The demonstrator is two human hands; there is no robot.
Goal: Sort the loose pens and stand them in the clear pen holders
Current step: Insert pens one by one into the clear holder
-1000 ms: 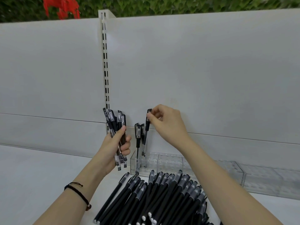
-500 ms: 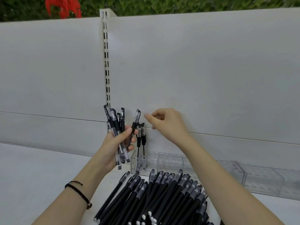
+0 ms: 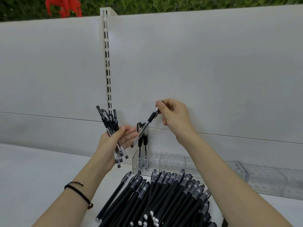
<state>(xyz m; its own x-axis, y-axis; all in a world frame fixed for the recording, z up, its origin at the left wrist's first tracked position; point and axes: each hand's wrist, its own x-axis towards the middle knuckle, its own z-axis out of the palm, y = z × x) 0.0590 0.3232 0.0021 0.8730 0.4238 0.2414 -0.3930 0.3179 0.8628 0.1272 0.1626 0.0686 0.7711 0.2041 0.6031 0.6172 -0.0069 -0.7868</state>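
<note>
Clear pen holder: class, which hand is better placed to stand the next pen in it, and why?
Right. The right hand pinches a single pen by its top end, tilted above the clear pen holder; the left hand grips a bundle of pens.

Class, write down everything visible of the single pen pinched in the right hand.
The pen is slim, with a clear plastic-looking barrel, a black grip band near its upper end and a dark plug at its lower end. It hangs tilted, top to the right. The right hand pinches its top. It crosses in front of the standing pens in the clear holder; whether its lower end touches the left hand, gripping a pen bundle, cannot be told.
</note>
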